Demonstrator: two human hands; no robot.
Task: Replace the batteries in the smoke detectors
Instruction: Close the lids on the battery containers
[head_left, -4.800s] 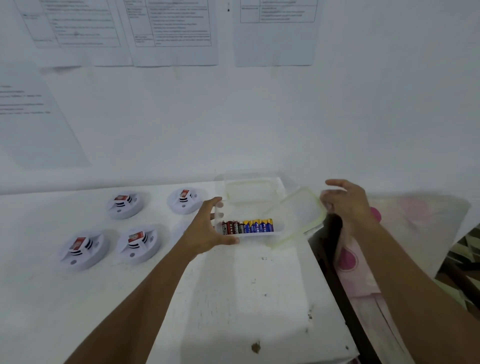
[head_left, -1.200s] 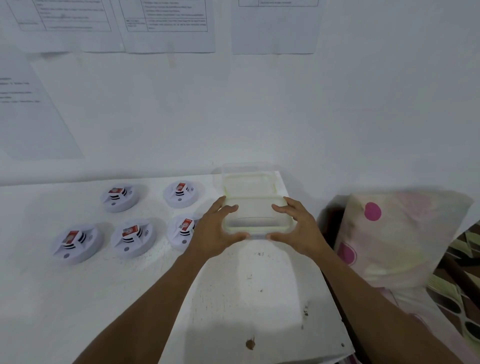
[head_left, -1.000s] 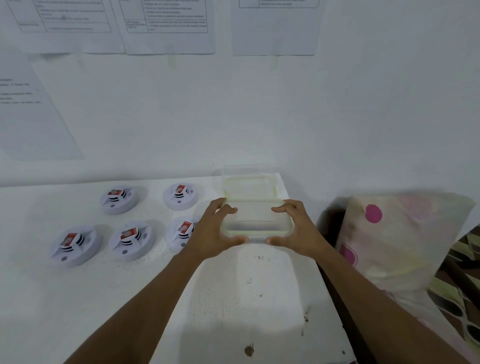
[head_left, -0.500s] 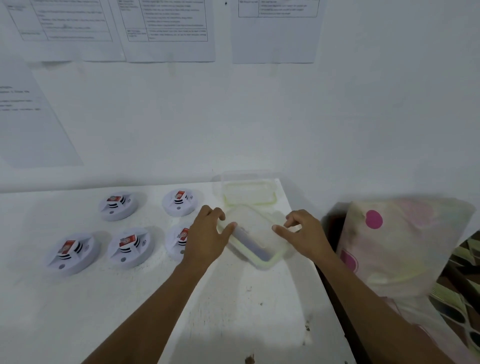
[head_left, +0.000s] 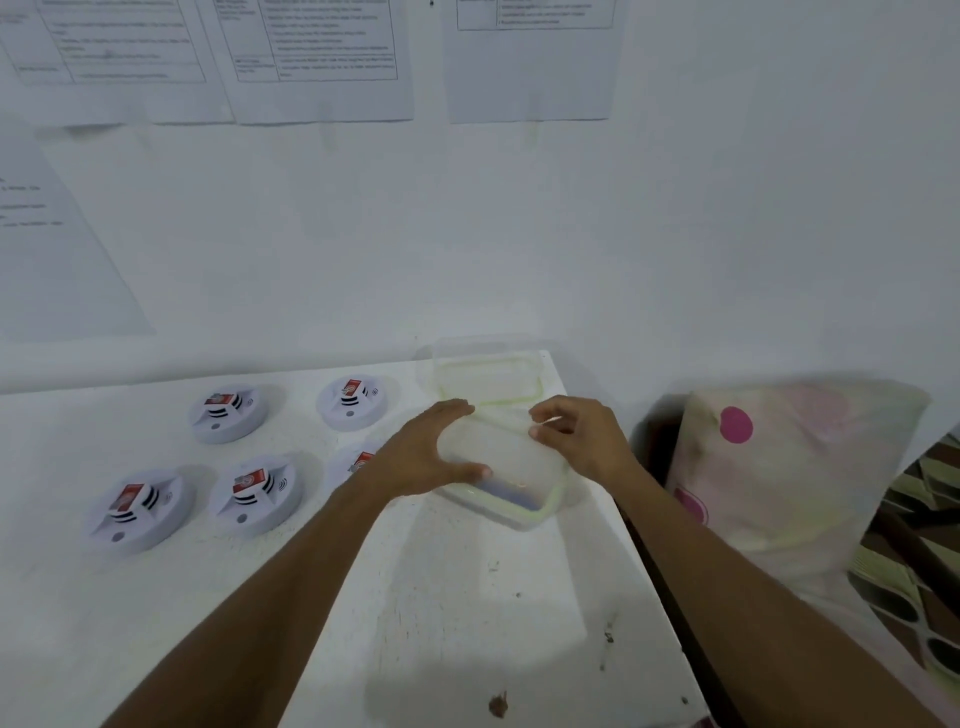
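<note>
Gripping my lidded battery box (head_left: 504, 470) mid-frame on the counter (head_left: 467, 597) | left hand (head_left: 421, 457): fingers (head_left: 457, 409) and thumb curled round its left side | right hand (head_left: 582, 441): fingers pinching its far right edge | batteries (head_left: 511, 492) show dimly through the near wall | smoke detectors (head_left: 254, 493) lie at left, one partly behind my left wrist

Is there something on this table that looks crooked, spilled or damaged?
The lidded box, held by the left hand and right hand, lies at an angle to the table edge, unlike the second box behind it. A dark stain marks the table front. Nothing spilled.
</note>
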